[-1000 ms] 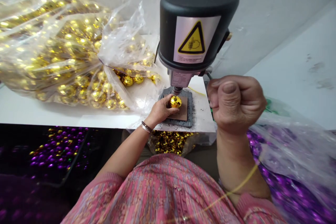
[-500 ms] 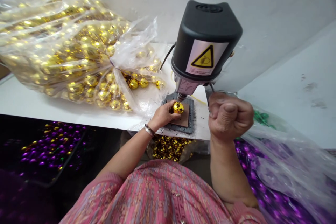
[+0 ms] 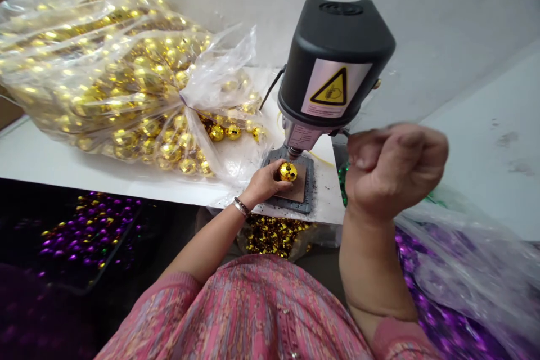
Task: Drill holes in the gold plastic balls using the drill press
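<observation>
Gripping a mirrored gold ball ornament [image 3: 288, 171], the person's left hand [image 3: 265, 183] sits on a small brown pad [image 3: 298, 189] on the grey base of a bench drill [image 3: 333, 56]. Its fingers curl narrowly around the near side of the ball, which shows between the fingertips and the drill's chuck [image 3: 294, 152], just below the chuck and apart from it as far as I can see from here. The right hand [image 3: 394, 171] is raised beside the drill, slightly blurred, its fingers folded into a tight fist with nothing visible in them. On the drill's black housing, a pale label [image 3: 336, 89] carries a yellow warning triangle with a black symbol; its small print is too tiny to read, as is the writing on the silver plate [image 3: 301, 136] lower down, and no brand can be made out. A bulging clear plastic bag of gold balls [image 3: 105, 67] lies on the white table [image 3: 84, 174] to the left of the drill, with loose gold balls [image 3: 223, 133] near its mouth. Purple and gold balls [image 3: 88, 230] sit below the table at the left, and a clear bag of purple balls [image 3: 447, 287] lies at the right.
</observation>
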A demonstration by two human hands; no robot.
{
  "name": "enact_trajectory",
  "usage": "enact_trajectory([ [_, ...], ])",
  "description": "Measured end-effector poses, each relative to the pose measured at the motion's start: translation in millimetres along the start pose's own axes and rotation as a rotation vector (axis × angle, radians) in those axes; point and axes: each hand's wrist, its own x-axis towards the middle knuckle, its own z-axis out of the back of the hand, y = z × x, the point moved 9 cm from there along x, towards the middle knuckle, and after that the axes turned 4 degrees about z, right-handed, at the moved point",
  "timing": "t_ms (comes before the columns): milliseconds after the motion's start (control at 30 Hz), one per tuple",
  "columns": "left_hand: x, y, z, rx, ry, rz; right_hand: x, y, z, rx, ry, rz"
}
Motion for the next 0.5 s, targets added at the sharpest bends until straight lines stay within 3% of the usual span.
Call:
enact_trajectory([
  [133, -9.7, 0.7, 3.1, -0.052, -0.019, -0.034, 27.2, -2.9, -9.4, -0.022, 0.006, -0.104],
  [267, -30.5, -0.5, 11.5, -0.054, -0.019, -0.036, 32.5, -3.9, -11.2, -0.056, 0.029, -0.079],
  [500, -69.4, -6.6, 7.4, 0.001, 0.202, -0.143, 30.1, -2.3, -11.2, -0.004, 0.025, -0.046],
])
